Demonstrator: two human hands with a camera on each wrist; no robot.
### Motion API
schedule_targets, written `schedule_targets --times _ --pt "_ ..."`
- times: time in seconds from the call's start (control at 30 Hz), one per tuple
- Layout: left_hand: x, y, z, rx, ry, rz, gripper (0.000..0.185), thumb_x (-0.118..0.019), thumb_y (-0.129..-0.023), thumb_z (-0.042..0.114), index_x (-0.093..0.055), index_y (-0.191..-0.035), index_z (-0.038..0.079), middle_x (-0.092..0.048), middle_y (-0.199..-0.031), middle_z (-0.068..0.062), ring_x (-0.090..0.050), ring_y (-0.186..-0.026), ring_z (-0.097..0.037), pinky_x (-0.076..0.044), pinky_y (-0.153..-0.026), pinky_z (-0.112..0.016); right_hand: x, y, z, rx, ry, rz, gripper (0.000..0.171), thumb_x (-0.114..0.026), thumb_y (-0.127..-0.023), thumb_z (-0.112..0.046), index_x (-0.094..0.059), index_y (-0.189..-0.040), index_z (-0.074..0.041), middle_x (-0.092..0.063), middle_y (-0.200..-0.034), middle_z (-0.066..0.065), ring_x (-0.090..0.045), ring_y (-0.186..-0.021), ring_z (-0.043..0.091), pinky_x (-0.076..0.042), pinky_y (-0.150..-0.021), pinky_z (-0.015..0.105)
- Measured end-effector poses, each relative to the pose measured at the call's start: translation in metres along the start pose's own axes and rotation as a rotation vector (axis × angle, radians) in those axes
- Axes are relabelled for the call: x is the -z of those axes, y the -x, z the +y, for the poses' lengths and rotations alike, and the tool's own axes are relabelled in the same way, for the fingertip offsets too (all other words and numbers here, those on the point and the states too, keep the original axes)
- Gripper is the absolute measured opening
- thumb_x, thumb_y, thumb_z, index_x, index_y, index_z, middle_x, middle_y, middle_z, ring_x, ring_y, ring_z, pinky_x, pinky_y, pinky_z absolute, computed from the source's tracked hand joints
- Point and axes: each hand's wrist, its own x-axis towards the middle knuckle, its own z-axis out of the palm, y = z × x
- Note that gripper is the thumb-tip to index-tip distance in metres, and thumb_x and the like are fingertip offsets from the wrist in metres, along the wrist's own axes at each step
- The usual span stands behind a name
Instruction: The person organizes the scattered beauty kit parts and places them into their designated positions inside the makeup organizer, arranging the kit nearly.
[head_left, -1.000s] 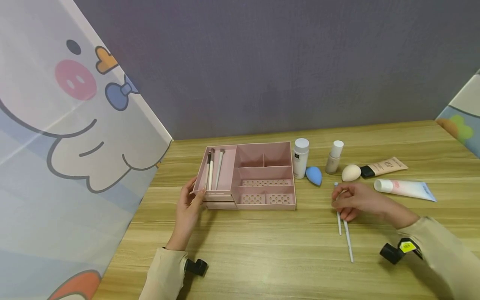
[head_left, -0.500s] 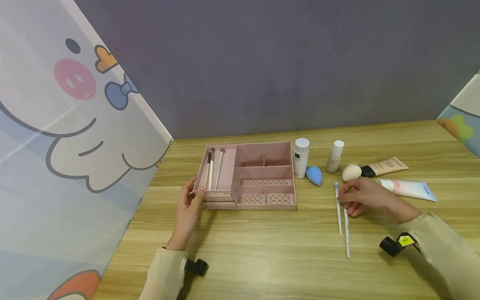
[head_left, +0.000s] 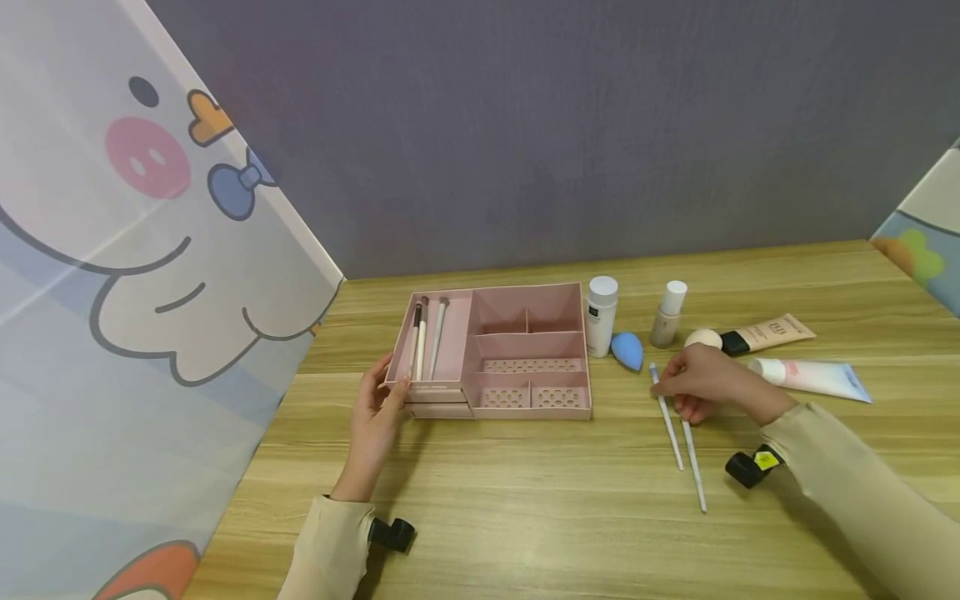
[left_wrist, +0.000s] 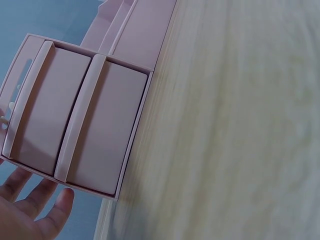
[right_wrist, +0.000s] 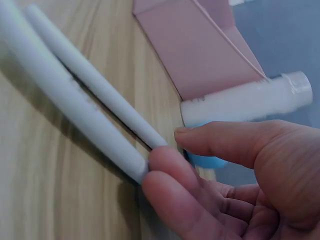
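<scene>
At the front left corner of the pink organizer (head_left: 531, 412), my left hand (head_left: 378, 412) grips its edge. Its thumb is at the front and its fingers lie along the side. In the left wrist view, two shut drawers (left_wrist: 107, 125) face the camera. My right hand (head_left: 708, 383) is over two slim white-handled makeup brushes on the table. The left brush (head_left: 670, 429) passes under its thumb and index finger; the right brush (head_left: 695, 471) runs up into the curled fingers, its upper end hidden. Three brushes (head_left: 438, 337) lie in the organizer's left tray.
Right of the organizer stand a white bottle (head_left: 601, 321) and a foundation bottle (head_left: 666, 321). A blue sponge (head_left: 627, 351), a cream sponge (head_left: 703, 337), a beige tube (head_left: 772, 333) and a white-blue tube (head_left: 821, 379) lie nearby. A grey wall (head_left: 555, 142) closes the back.
My right hand shifts slightly right, then back left. The left brush's top end swings left, and the right brush's lower end shifts a little. My left hand stays on the organizer.
</scene>
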Motion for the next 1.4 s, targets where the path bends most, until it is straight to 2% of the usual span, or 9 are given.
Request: schedule_targets --times 0.27,0.6,0.8,1.17,1.4 --pt "0.000 0.000 0.000 -0.016 0.004 0.005 0.046 -0.056 -0.100 0.004 -0.045 -0.144 0.000 -0.052 -0.131 -0.023 -0.056 -0.097 -0.008 -0.053 -0.075 -0.022 -0.014 -0.001 -0.013 0.041 0.152 0.023 0.021 -0.074 -0.086 -0.014 -0.059 -0.079 -0.002 -0.059 -0.055 0.005 -0.060 -0.045 0.013 -0.055 -0.046 0.033" --pt "-0.001 0.000 -0.001 -0.021 -0.005 0.012 0.045 -0.057 -0.100 0.004 -0.046 -0.143 -0.001 -0.053 -0.130 -0.023 -0.057 -0.097 -0.009 -0.053 -0.074 -0.021 -0.027 0.000 -0.020 0.090 0.172 0.004 0.012 -0.067 -0.085 -0.005 -0.058 -0.077 -0.002 -0.059 -0.055 0.005 -0.060 -0.045 0.013 -0.054 -0.045 0.032" --pt "0.000 0.000 0.000 -0.022 -0.006 0.007 0.045 -0.057 -0.100 0.005 -0.046 -0.144 0.000 -0.052 -0.131 -0.024 -0.056 -0.097 -0.008 -0.053 -0.076 -0.022 -0.029 0.000 -0.021 0.120 0.210 0.026 0.011 -0.066 -0.083 -0.004 -0.058 -0.075 -0.003 -0.058 -0.053 0.004 -0.059 -0.043 0.012 -0.054 -0.043 0.032" --pt "0.001 0.000 0.001 -0.014 -0.008 -0.001 0.046 -0.056 -0.100 0.005 -0.045 -0.145 0.000 -0.051 -0.132 -0.024 -0.056 -0.098 -0.007 -0.052 -0.078 -0.022 -0.027 -0.002 -0.014 0.176 0.185 0.013 0.012 -0.065 -0.082 -0.006 -0.055 -0.076 -0.005 -0.056 -0.050 0.002 -0.058 -0.042 0.012 -0.053 -0.042 0.034" --pt "0.000 0.000 0.001 -0.008 -0.006 -0.002 0.046 -0.057 -0.100 0.005 -0.045 -0.145 0.001 -0.052 -0.132 -0.023 -0.056 -0.099 -0.008 -0.053 -0.077 -0.021 -0.023 -0.002 -0.004 0.198 0.090 -0.036 0.008 -0.062 -0.084 -0.005 -0.054 -0.083 -0.004 -0.055 -0.054 0.003 -0.058 -0.044 0.015 -0.053 -0.042 0.035"
